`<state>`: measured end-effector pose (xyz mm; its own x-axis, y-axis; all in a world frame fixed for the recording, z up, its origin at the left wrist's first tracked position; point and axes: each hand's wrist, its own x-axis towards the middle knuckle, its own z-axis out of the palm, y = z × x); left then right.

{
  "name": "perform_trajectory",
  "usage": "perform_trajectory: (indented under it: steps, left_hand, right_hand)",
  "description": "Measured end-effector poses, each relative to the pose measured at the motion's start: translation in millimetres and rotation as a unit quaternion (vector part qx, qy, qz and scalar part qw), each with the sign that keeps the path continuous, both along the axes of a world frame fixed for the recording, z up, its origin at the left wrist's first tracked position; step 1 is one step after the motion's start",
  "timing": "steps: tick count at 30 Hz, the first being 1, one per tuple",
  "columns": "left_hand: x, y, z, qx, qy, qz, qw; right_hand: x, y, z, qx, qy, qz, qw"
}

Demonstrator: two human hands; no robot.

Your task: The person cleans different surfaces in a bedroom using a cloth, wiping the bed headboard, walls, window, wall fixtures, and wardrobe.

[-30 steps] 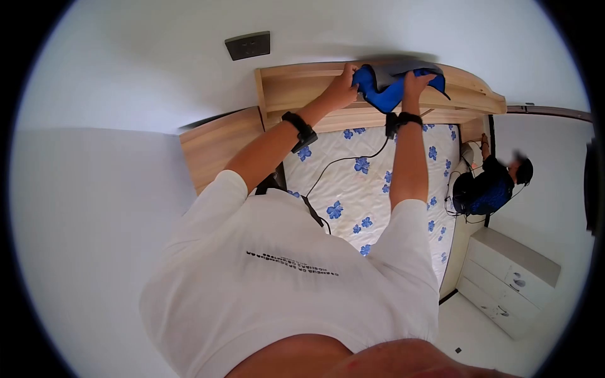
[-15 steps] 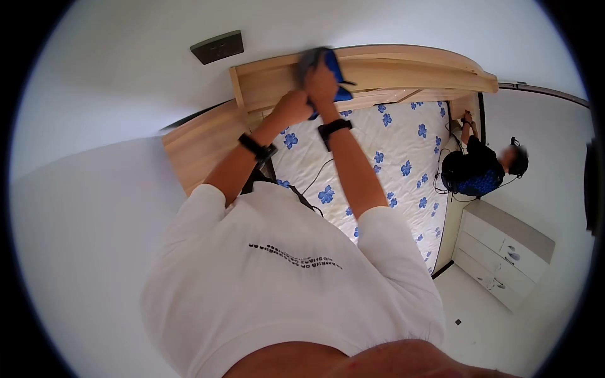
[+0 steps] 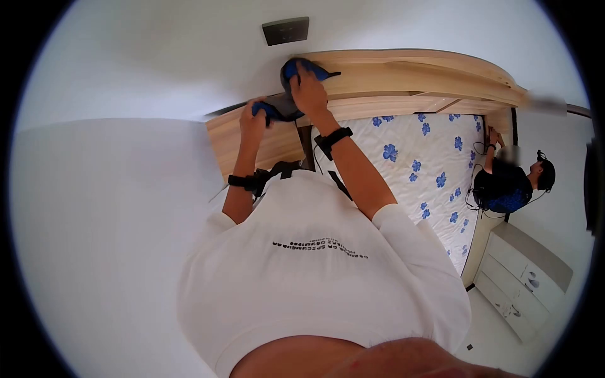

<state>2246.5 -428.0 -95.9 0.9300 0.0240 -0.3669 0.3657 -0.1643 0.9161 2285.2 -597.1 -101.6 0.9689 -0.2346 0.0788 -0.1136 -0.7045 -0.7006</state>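
A blue and grey cloth (image 3: pixel 283 108) is stretched between my two hands at the left end of the wooden headboard (image 3: pixel 403 77). My right hand (image 3: pixel 309 93) presses its upper part against the headboard's end, with the fingers on the blue side. Lower and to the left, my left hand (image 3: pixel 253 123) grips the other end of the cloth, above a wooden bedside surface (image 3: pixel 277 143). A loose corner and a dark strap of the cloth stick out to the right over the headboard.
A dark wall plate (image 3: pixel 285 30) is above the headboard. The mattress (image 3: pixel 416 183) has blue flowers. At the bed's far side a co-worker (image 3: pixel 504 186) in black reaches to the headboard's other end. A white drawer cabinet (image 3: pixel 526 280) stands at right.
My hands have moved apart, from bunched together on the cloth to holding it spread between them. The cloth is now at the headboard's left end. My view has shifted left.
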Motion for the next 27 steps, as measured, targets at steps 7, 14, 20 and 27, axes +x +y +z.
perform_trajectory:
  steps: [7, 14, 20, 27]
  left_hand:
    - [50.7, -53.0, 5.7, 0.055, -0.301, 0.032, 0.951]
    - [44.8, -68.1, -10.3, -0.279, 0.077, 0.122, 0.949]
    - [32.5, -50.6, 0.3, -0.286, 0.148, 0.0, 0.947]
    - [41.1, -83.3, 37.6, 0.228, -0.384, -0.165, 0.88]
  right_hand:
    - [18.6, -7.1, -5.4, -0.009, 0.023, 0.04, 0.999]
    - [-12.8, -19.2, -25.6, 0.097, -0.052, 0.047, 0.993]
    - [4.7, -19.3, -37.8, 0.114, -0.062, -0.006, 0.991]
    - [26.4, -41.7, -32.8, 0.237, -0.135, -0.2, 0.941]
